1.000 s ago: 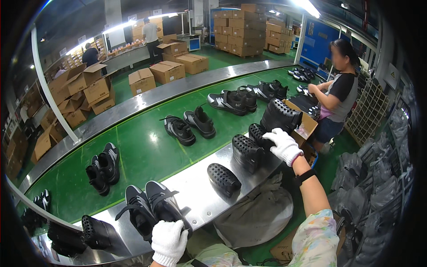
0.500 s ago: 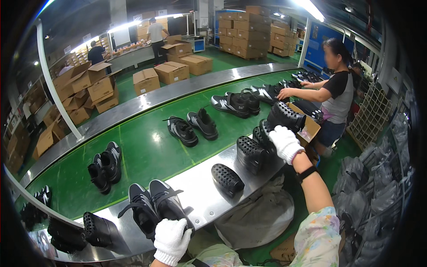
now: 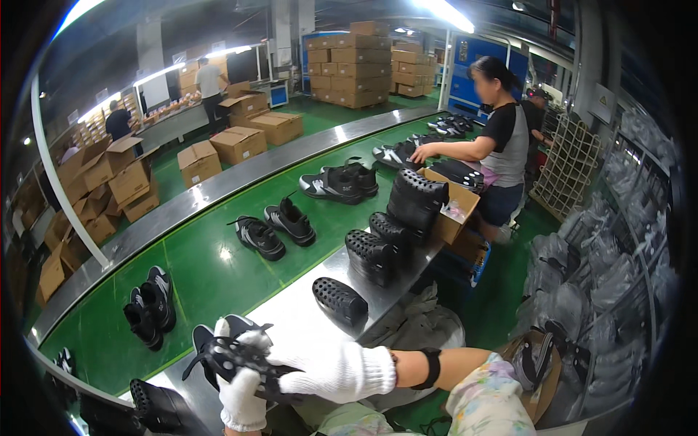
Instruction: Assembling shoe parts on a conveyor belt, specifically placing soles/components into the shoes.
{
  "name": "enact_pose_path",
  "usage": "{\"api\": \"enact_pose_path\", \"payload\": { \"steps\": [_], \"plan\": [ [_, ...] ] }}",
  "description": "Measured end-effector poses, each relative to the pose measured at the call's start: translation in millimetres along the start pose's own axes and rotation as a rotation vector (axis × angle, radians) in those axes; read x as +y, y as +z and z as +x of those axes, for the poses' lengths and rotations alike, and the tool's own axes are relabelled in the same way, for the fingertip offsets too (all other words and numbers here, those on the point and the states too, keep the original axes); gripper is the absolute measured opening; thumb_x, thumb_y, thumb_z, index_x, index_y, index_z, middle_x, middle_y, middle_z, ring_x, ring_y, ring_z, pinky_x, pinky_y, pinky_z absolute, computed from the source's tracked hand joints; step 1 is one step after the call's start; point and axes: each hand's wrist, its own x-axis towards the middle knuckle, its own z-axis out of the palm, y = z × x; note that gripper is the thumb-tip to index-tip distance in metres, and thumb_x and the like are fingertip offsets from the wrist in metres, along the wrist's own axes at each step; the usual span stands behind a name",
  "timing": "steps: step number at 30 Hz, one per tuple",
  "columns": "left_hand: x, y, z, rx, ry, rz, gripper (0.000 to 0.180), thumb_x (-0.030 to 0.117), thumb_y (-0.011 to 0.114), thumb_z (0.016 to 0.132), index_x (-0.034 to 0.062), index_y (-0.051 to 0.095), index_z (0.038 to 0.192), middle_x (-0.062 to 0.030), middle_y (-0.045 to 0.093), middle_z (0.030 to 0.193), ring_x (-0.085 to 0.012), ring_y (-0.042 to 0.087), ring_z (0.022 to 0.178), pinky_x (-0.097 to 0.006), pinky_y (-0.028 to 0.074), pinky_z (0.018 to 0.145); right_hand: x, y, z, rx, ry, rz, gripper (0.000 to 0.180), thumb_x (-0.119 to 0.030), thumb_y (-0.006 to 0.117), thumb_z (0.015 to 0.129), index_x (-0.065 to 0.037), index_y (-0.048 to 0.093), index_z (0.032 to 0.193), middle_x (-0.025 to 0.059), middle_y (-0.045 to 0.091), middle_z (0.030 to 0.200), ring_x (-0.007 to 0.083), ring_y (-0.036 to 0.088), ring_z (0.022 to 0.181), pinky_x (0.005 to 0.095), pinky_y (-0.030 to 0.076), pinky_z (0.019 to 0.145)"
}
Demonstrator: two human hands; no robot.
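Observation:
My left hand (image 3: 243, 400), in a white knit glove, is closed at the heel end of a black-and-grey sneaker (image 3: 237, 324) at the lower left. Over the shoe, my right hand (image 3: 309, 369), gloved too, is closed on a black perforated shoe form (image 3: 238, 354). The gloves hide much of both things, and I cannot tell whether the form sits inside the shoe. Beside it the toe of a second sneaker (image 3: 203, 337) shows. More perforated shoe forms stand on the metal ledge: a single one (image 3: 340, 301) and a stacked group (image 3: 371, 256).
Sneaker pairs (image 3: 262, 236) lie along the green conveyor belt (image 3: 196, 243). A co-worker (image 3: 502, 138) handles shoes at the far right, near an open carton (image 3: 451, 211). Racks of bagged items (image 3: 603, 291) line the right side. Cartons (image 3: 233, 145) stand beyond the belt.
My right hand has come from the stacked forms at the right to the sneaker at my left hand, bringing a shoe form. The view has swung right.

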Motion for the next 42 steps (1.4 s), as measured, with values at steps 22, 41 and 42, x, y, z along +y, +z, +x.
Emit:
{"api": "enact_pose_path", "payload": {
  "steps": [22,41,42],
  "plan": [
    [-18,-38,15,-0.372,0.658,1.511,0.02,0.003,0.057,0.092,0.0068,0.065,0.109,-0.0158,0.069,0.102,-0.0352,0.067,0.098,-0.039,0.055,0.085,-6,-27,-47,0.438,0.538,0.035,0.034,-0.006,0.077,0.08,0.003,0.067,0.112,0.0154,0.072,0.096,0.021,0.071,0.086,0.0313,0.056,0.079],
    [-14,-61,38,0.043,0.336,2.049,0.017,0.012,0.056,0.089,0.0001,0.068,0.091,-0.0199,0.068,0.088,-0.0341,0.07,0.082,-0.043,0.058,0.07,-31,-8,-4,-0.012,0.4,0.05,0.037,-0.012,0.083,0.072,0.0,0.072,0.105,0.0136,0.073,0.089,0.0196,0.072,0.078,0.0299,0.056,0.073],
    [-3,-50,37,0.074,0.296,2.047,0.016,0.013,0.057,0.089,0.0027,0.069,0.091,-0.0178,0.069,0.087,-0.0332,0.07,0.082,-0.042,0.058,0.07,-30,-10,-6,-0.008,0.406,0.084,0.037,-0.012,0.083,0.073,0.0,0.072,0.106,0.0139,0.073,0.09,0.0195,0.072,0.079,0.0302,0.056,0.073]
  ]
}}
